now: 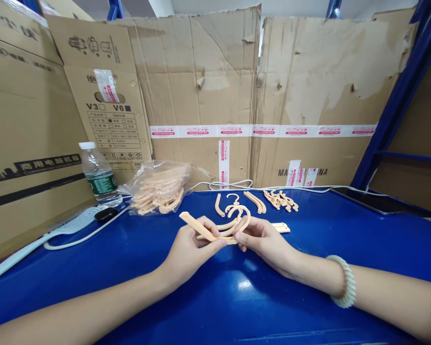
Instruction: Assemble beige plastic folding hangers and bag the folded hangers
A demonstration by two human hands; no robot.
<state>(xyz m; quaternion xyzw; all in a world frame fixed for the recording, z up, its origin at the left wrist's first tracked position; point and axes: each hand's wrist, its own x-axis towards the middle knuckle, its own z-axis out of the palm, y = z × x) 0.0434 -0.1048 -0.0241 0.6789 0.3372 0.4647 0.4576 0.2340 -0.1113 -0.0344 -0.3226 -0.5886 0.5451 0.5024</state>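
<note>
Over the middle of the table, my left hand (187, 247) pinches a peach-coloured plastic hanger arm (193, 223), whose flat end sticks out to the upper left. My right hand (269, 242) grips a matching hanger hook (249, 214) between thumb and fingers. The hook's lower end meets the inner end of the arm; whether they are locked together I cannot tell. Just behind my fingers are more curved hanger parts, partly hidden, and a flat arm end (282, 227) shows right of my right hand.
Behind lie a loose arm (219, 206), a pair of arms (255, 202) and a pile of hooks (280, 200). At the left are a bag of hanger parts (161, 189), a water bottle (102, 177) and a pale blue fly swatter (70, 224). Cardboard (201, 96) walls the back; a tablet (366, 200) lies right.
</note>
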